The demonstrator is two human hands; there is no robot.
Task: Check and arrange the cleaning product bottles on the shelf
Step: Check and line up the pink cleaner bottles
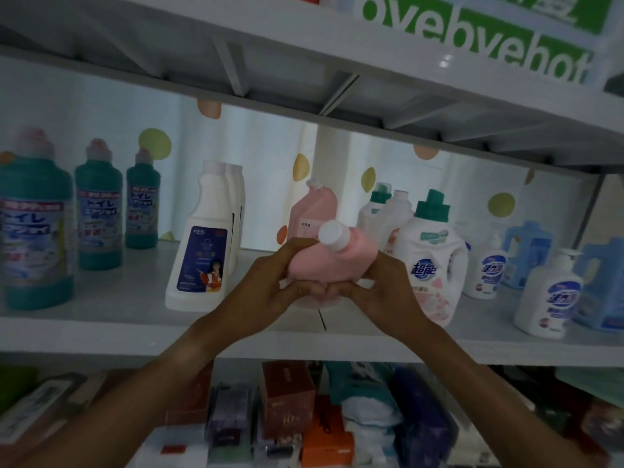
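**Pink bottle tipped forward for a look, both hands around it**

At the middle of the view, the pink bottle (332, 261) is held just above the front of the shelf (101, 329), tilted so its white cap (334, 235) leans toward the camera and slightly to 1 o'clock. The left hand (270, 282) curls around its left side and the right hand (385, 285) around its right, fingers of both bent in under the base and meeting there. Holding it from both sides likely steadies it while it is turned for inspection; no label on it faces the camera, so I cannot tell what is being read.

Directly behind it, toward 12 o'clock, a second pink bottle (315, 211) stands upright with a small label of dark characters too small to read. That suggests the held one belongs in the gap in front of it.

At 9 o'clock, three teal bottles (98, 211) stand in a line running back, labels outward, with Japanese writing that includes "トイレ". Between them and the hands, a white bottle (202, 244) with a dark blue label showing a drawn figure fronts a row of the same kind.

At 3 o'clock, a white jug (430, 261) with a teal cap carries the blue characters "超能". Farther right stand white pump bottles (547, 292) with blue logos too blurred to read, and light blue jugs (526, 251) behind them.

Green lettering (472, 32) at 1 o'clock, on the level above, reads roughly "byebyehot".
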